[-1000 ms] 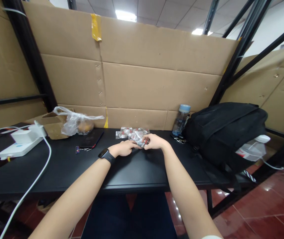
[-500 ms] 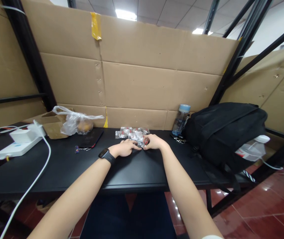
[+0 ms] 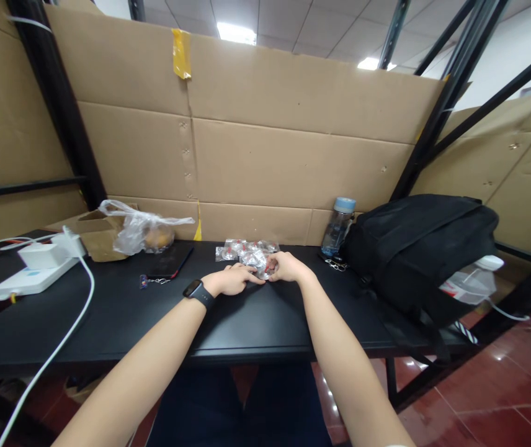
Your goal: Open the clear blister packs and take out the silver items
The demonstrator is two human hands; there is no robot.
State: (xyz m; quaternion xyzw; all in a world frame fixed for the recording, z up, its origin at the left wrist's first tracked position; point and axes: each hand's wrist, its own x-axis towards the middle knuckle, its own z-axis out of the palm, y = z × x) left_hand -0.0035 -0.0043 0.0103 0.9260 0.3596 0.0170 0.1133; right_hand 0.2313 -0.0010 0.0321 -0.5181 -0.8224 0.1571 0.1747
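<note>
Both my hands meet at the middle of a black table (image 3: 121, 316). My left hand (image 3: 232, 279), with a black watch (image 3: 198, 293) on its wrist, has its fingers curled, the tips touching a small clear packet (image 3: 260, 269) with a red bit in it. My right hand (image 3: 285, 267) pinches the same packet from the right. Just behind lies a pile of several similar clear packets (image 3: 243, 249) with red parts inside.
A black backpack (image 3: 419, 248) fills the table's right side, a blue-capped bottle (image 3: 339, 226) and a keyring (image 3: 335, 265) beside it. To the left lie a phone (image 3: 170, 262), a plastic bag on a cardboard box (image 3: 141, 230), and a white power strip (image 3: 33, 273) with cable. Cardboard walls stand behind.
Hands stay on the packet, with only slight finger movement. The view has tilted a little.
</note>
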